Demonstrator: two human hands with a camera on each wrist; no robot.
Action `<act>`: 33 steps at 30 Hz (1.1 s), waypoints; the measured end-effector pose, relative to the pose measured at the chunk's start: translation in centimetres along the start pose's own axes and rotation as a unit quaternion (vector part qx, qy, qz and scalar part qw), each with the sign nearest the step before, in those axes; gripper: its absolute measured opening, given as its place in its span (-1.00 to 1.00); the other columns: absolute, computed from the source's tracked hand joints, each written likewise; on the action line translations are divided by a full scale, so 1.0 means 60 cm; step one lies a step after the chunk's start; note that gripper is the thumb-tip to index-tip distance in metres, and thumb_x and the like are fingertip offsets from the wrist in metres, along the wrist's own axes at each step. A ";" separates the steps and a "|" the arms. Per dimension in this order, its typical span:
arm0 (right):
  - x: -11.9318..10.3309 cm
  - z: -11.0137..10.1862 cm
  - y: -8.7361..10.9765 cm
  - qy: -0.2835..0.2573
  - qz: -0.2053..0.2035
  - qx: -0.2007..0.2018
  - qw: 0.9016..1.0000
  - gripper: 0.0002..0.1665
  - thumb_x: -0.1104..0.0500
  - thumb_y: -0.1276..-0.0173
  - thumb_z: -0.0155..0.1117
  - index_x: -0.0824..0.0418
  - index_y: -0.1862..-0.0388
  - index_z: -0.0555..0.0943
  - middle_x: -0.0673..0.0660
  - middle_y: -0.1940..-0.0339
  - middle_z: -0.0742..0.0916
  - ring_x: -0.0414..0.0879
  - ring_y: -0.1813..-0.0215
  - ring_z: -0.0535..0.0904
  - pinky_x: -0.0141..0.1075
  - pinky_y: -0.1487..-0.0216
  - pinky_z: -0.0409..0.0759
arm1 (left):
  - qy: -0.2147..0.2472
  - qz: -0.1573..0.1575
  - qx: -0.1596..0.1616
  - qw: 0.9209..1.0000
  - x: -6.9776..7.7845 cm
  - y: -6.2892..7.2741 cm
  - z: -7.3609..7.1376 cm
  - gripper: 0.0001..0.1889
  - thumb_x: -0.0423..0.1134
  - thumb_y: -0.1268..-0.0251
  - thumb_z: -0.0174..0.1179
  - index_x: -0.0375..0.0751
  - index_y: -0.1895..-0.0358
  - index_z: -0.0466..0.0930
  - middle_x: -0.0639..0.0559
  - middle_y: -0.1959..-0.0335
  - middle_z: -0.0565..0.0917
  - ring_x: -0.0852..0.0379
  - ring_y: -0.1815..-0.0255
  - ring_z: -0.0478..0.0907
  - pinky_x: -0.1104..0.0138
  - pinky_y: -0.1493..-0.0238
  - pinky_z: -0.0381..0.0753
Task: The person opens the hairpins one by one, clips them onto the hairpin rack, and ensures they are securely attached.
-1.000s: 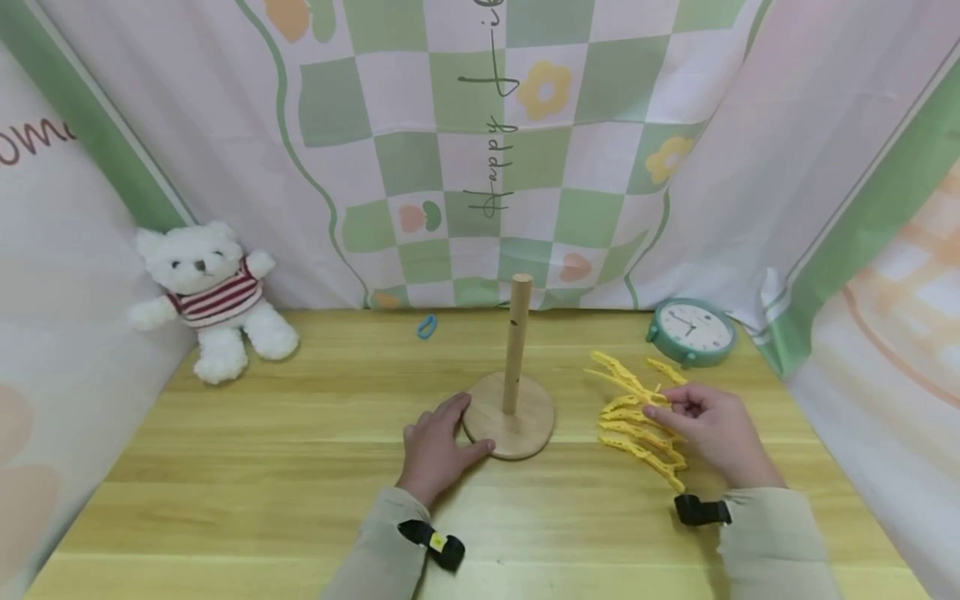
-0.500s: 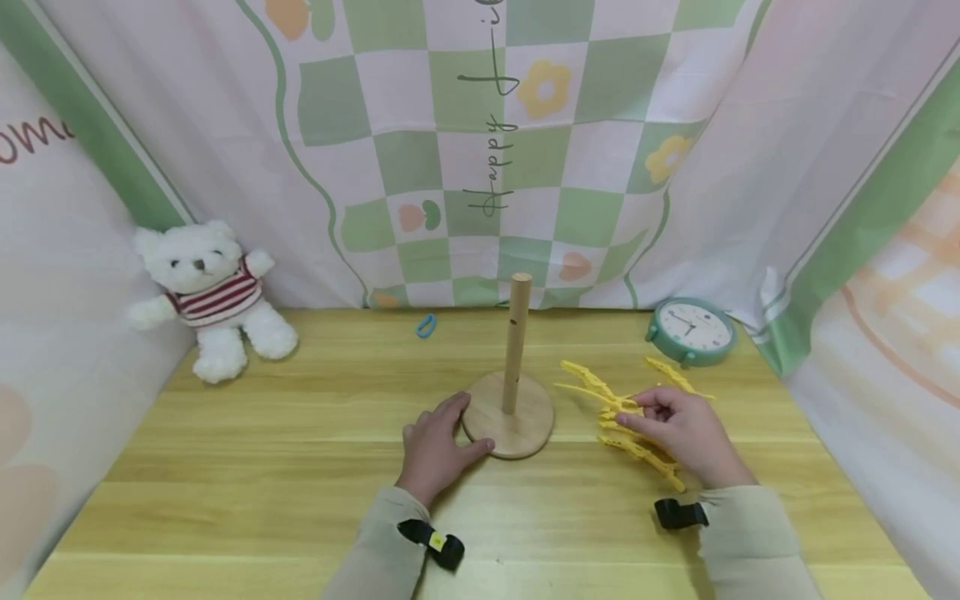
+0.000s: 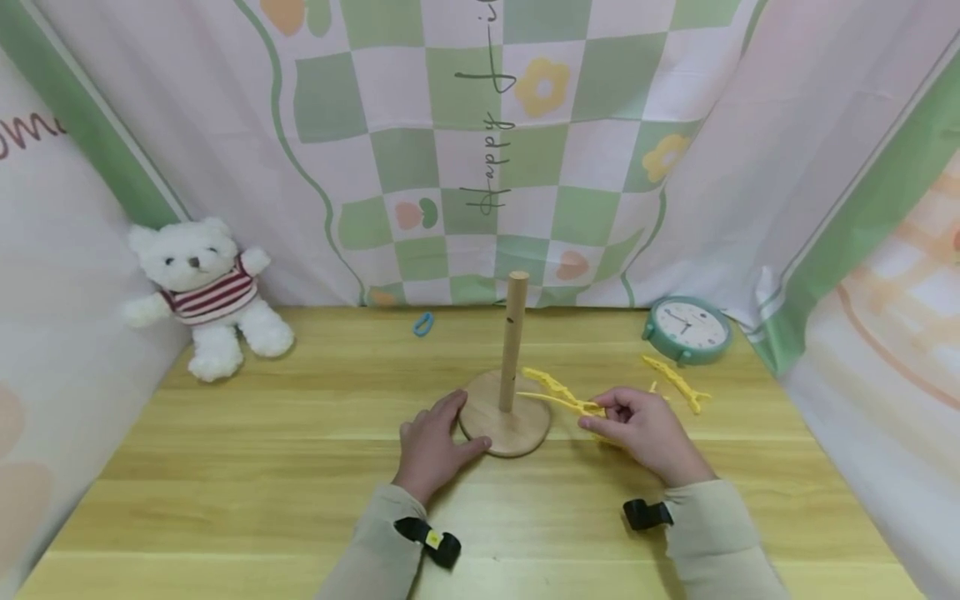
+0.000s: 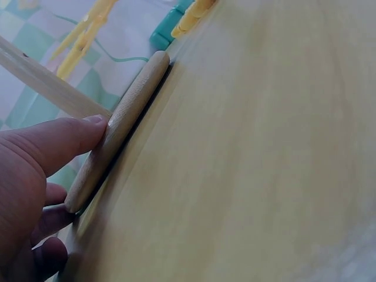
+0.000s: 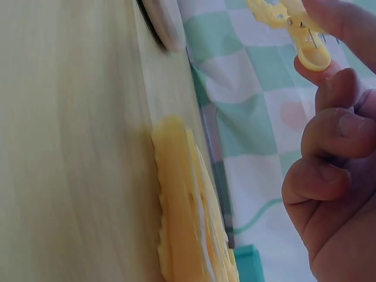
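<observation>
My left hand (image 3: pixel 435 450) holds the edge of a round wooden base (image 3: pixel 480 429), thumb on top and fingers at its side. From that base rises an upright wooden post (image 3: pixel 513 342) with small dark holes. Between thumb and index finger, my right hand (image 3: pixel 645 437) pinches a yellow alligator hair clip (image 3: pixel 558 390) by its handle end. The clip's two toothed arms are spread and point at the post; whether they touch it, I cannot tell. Several more yellow hair clips (image 5: pixel 188 205) lie on the table below the right hand, mostly hidden by it in the head view.
One yellow clip (image 3: pixel 678 383) lies apart, near a green round clock (image 3: pixel 687 329) at the back right. A small blue ring-like piece (image 3: pixel 423 324) is at the back edge. A white teddy bear (image 3: pixel 206 292) sits back left. Curtains close off the back and sides.
My right hand has carried the pinched clip leftward from the other clips to beside the post. The left hand keeps its place on the base.
</observation>
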State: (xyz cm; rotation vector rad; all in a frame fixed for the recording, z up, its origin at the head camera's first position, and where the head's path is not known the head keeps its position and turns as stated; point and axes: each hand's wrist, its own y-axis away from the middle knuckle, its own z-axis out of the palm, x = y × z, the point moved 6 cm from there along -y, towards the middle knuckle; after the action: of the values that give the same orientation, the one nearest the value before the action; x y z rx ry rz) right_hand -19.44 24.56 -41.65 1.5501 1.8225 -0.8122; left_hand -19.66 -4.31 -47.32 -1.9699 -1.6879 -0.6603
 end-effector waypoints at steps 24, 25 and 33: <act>-0.038 0.067 -0.011 0.023 -0.055 0.016 0.998 -0.72 0.07 -0.20 0.56 0.20 0.21 0.72 -0.05 0.59 0.53 -0.16 0.52 0.43 -0.33 0.45 0.48 | -0.020 0.008 -0.033 0.999 0.002 -0.002 0.002 -0.14 0.23 -0.16 0.37 -0.03 -0.50 0.34 0.13 -0.52 0.32 -0.11 -0.44 0.37 -0.06 -0.28 0.41; -0.039 0.067 -0.010 0.024 -0.052 0.016 0.998 -0.72 0.06 -0.20 0.55 0.20 0.21 0.72 -0.05 0.59 0.53 -0.16 0.52 0.43 -0.33 0.44 0.48 | -0.021 0.008 -0.035 0.999 0.002 -0.002 0.002 -0.14 0.23 -0.16 0.37 -0.02 -0.50 0.34 0.14 -0.52 0.32 -0.11 -0.44 0.37 -0.06 -0.28 0.41; -0.041 0.073 -0.011 0.023 -0.046 0.013 0.999 -0.73 0.09 -0.20 0.56 0.21 0.21 0.72 -0.04 0.57 0.54 -0.15 0.50 0.44 -0.33 0.46 0.46 | -0.024 0.017 -0.045 0.999 0.005 -0.001 0.003 -0.15 0.22 -0.15 0.37 0.00 -0.50 0.34 0.15 -0.52 0.31 -0.15 -0.42 0.39 -0.08 -0.27 0.40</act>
State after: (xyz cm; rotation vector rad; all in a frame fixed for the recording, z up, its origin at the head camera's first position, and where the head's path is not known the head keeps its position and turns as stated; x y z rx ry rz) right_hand -19.49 19.59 -42.45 1.5221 1.9361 -0.8508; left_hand -19.69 -3.96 -47.30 -2.0869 -1.6767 -0.6924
